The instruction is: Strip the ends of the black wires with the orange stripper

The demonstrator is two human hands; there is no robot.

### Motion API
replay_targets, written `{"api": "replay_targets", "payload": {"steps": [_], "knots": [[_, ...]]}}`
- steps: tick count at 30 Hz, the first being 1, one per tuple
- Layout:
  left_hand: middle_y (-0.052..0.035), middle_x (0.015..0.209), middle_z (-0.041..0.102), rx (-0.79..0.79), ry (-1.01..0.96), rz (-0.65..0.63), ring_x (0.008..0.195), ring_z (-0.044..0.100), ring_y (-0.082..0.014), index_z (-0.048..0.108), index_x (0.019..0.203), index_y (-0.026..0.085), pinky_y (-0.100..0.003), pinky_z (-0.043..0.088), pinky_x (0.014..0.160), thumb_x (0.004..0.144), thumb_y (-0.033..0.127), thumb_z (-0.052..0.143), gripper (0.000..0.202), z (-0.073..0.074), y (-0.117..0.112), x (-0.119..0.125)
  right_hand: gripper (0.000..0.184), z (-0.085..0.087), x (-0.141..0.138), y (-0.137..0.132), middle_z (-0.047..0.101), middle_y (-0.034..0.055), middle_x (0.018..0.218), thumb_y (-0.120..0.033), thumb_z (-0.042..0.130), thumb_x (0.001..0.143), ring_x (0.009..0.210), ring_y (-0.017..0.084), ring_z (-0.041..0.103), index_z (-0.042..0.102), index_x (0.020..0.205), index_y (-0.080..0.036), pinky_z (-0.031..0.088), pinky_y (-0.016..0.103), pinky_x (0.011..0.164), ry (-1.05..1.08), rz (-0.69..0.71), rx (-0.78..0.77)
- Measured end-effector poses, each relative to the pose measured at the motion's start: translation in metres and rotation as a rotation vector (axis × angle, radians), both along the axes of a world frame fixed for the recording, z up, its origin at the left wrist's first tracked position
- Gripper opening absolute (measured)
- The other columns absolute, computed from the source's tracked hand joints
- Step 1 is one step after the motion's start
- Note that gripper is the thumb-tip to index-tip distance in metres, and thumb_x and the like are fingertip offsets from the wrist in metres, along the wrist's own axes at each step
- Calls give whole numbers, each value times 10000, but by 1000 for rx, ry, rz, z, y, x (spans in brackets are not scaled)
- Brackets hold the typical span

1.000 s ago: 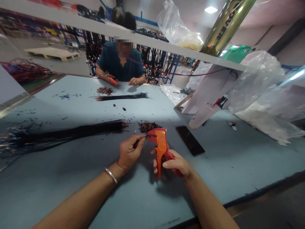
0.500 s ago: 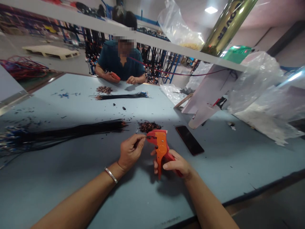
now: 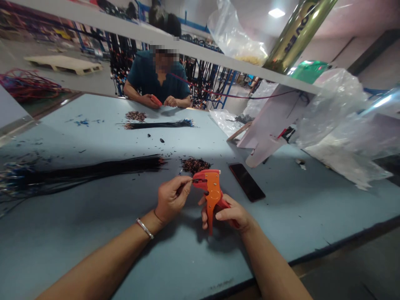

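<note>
My right hand (image 3: 226, 214) is closed around the handles of an orange and red wire stripper (image 3: 213, 189), held upright above the table. Its jaws point left, toward my left hand (image 3: 173, 198). The fingertips of that hand are pinched at the mouth of the jaws on a thin dark wire, mostly hidden by the fingers. Behind the tool lies a pile of small dark and coppery scraps (image 3: 194, 165). A long bundle of black wires (image 3: 103, 173), with blue and whitish ends at the left, lies beyond my left forearm.
A phone (image 3: 246, 181) lies right of the tool. Across the table a person (image 3: 158, 79) holds a red tool, near a smaller wire bundle (image 3: 161, 124) and a scrap pile (image 3: 135, 116). Plastic bags (image 3: 334, 108) and a whitish translucent cup (image 3: 265, 151) stand at the right, under a shelf beam (image 3: 200, 46).
Both my hands and the wire stripper keep nearly the same place; the view shifts slightly. Across the table, the person's hands have come closer together at the red tool.
</note>
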State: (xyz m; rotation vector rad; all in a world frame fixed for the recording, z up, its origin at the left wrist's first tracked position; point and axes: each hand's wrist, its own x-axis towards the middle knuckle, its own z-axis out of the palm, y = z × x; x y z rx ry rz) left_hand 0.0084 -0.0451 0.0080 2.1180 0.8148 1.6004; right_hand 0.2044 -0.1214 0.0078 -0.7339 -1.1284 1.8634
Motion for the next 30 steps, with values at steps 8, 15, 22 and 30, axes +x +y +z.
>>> {"api": "replay_targets", "payload": {"steps": [8,15,22,30], "knots": [[34,596,613,120,34,36,460,451,-47,656,850,166,-159,362,483,885,170,568,94,0,0,1,400,0,1,1,675,87,809,-270,767,690,692,210,681,640,1023,-88,562,315,596,-8,-31,37],[33,601,614,145,33,22,453,445,-46,654,864,166,-162,365,475,889,174,570,88,1,0,0,411,0,-1,1,667,80,792,-289,789,676,683,203,663,638,1004,-91,553,311,589,-15,-31,42],[43,561,589,181,41,28,439,417,-48,661,862,159,-171,347,461,881,155,582,81,5,-1,1,430,-1,3,1,664,87,809,-289,788,685,702,205,666,631,1028,-84,551,309,603,-15,-10,47],[66,551,480,207,29,-13,466,384,-53,649,904,170,-175,329,481,876,128,583,83,0,1,-1,401,2,2,1,658,89,791,-281,790,674,686,205,660,640,984,-76,546,301,586,-19,-21,66]]}}
